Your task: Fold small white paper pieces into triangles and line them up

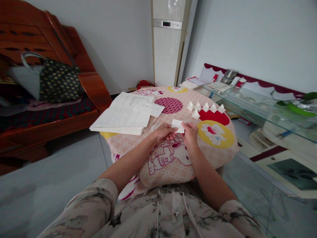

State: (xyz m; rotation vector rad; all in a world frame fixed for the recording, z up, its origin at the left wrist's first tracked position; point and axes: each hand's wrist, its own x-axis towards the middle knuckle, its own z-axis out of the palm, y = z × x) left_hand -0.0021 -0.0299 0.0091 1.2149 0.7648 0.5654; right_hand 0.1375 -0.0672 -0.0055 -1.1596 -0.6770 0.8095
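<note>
A small white folded paper (pixel 177 124) is held up between my two hands, above the near middle of the cloth-covered table. My left hand (pixel 164 132) pinches its left edge, the thumb lying across the lower part. On its right edge the thumb and fingers of my right hand (pixel 190 133) are closed. Several folded white paper pyramids (pixel 206 107) stand to the far right of my hands, most of them in a row. A stack of printed sheets (pixel 123 114) lies left of my hands, with a smaller loose sheet (pixel 152 108) over its right side.
A patterned cloth (pixel 153 155) covers the round table. Along the right runs a glass-topped cabinet (pixel 260 112) with cups and a green dish (pixel 300 109). A wooden sofa (pixel 91 82) with bags (pixel 59 79) stands left; a tall white air conditioner (pixel 168 49) is behind.
</note>
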